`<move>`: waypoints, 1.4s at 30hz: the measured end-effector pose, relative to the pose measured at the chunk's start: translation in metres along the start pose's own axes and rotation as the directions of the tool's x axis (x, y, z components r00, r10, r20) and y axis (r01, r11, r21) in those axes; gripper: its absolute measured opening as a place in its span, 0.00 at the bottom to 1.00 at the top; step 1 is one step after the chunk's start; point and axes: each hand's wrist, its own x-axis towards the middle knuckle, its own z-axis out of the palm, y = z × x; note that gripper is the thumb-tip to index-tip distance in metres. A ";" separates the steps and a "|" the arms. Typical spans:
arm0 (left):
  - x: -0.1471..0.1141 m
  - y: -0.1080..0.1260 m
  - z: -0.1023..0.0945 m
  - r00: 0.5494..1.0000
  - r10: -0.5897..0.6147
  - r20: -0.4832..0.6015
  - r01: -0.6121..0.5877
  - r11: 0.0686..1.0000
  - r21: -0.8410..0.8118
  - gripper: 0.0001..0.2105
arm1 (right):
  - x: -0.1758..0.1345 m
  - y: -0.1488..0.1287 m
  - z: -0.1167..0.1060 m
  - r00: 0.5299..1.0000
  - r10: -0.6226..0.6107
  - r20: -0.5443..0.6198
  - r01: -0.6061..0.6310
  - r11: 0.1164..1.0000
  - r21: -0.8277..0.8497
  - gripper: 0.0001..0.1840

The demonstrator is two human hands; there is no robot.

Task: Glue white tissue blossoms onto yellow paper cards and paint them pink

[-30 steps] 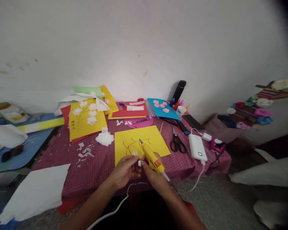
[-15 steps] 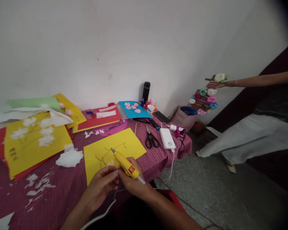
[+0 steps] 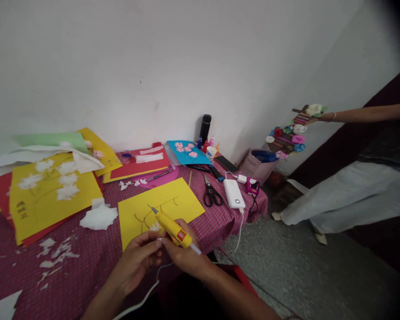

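My right hand (image 3: 183, 251) is closed around a yellow glue gun (image 3: 172, 228), whose nozzle points up and left over a yellow sheet (image 3: 186, 200). Dark curved branch lines and a small white paper flower (image 3: 155, 226) show on that sheet. My left hand (image 3: 142, 253) pinches a tiny white bit (image 3: 160, 240), probably paper, with its fingertips against those of my right hand. A white glue stick (image 3: 196, 249) pokes out of the gun's rear. The white cord (image 3: 146, 295) runs down below my hands.
Black scissors (image 3: 212, 195) and a white power bank (image 3: 234, 194) lie right of the sheet. Torn white paper (image 3: 99, 216) and a flower-decorated yellow sheet (image 3: 23, 191) lie left. At the right, a person's hand (image 3: 315, 119) holds a decoration with paper flowers (image 3: 299, 139).
My view has shifted slightly, so the table things sit a little further right. Both hands stay together with the glue gun held; the other person's flower decoration has barely moved.
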 end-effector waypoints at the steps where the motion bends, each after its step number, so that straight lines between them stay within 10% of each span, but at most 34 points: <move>1: 0.000 0.000 0.000 1.000 0.008 0.001 -0.008 1.000 0.004 0.15 | 0.000 0.000 0.001 1.000 -0.004 -0.004 0.004 1.000 0.003 0.11; 42: -0.018 0.005 -0.009 0.998 -0.053 -0.035 0.049 0.992 -0.115 0.15 | -0.007 0.001 0.009 0.994 -0.036 0.107 0.043 0.997 -0.063 0.11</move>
